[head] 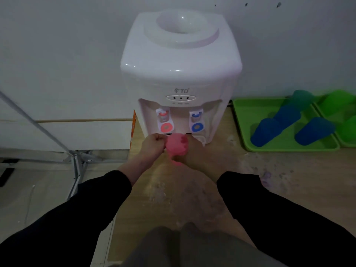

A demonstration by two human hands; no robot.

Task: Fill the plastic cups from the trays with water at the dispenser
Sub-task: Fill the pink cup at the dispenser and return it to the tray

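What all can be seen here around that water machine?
dispenser: one, white, against the wall
red tap: one, dispenser's front, picture-left
blue tap: one, picture-right
pink cup: one, below the taps
trays: two, green, right of the dispenser
blue cups: three, lying on the nearer tray
teal cup: one, same tray
green cups: at least two, farther tray
table: one, wooden
left hand: pinches the pink cup's rim
right hand: holds the pink cup's side

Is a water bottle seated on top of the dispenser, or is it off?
Off. The dispenser shows its top well open and bare; no bottle sits in it.
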